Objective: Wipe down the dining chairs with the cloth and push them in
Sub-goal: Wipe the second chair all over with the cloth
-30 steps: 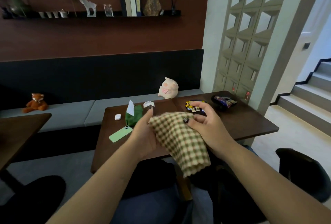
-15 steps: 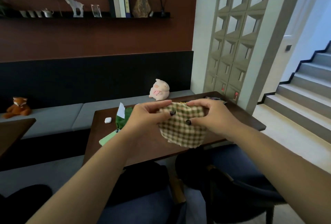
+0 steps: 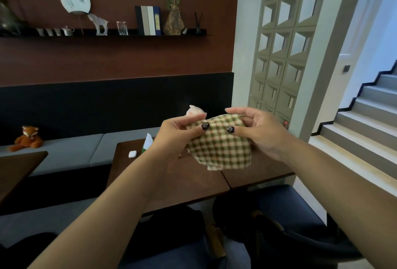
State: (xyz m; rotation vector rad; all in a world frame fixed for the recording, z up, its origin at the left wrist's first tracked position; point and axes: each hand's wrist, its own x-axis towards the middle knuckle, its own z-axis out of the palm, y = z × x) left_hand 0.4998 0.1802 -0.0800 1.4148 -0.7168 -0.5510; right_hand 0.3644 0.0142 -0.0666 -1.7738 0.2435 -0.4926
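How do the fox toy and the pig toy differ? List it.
The fox toy is orange and in full view; the pig toy is pale pink and mostly hidden behind the left hand. The fox sits far left on the bench, the pig further right. Both are plush.

Both hands hold up a checked cloth (image 3: 221, 144) above the brown table (image 3: 187, 185). The left hand (image 3: 171, 137) and right hand (image 3: 262, 133) pinch its top edge. A dark chair (image 3: 285, 221) stands near, on the right.
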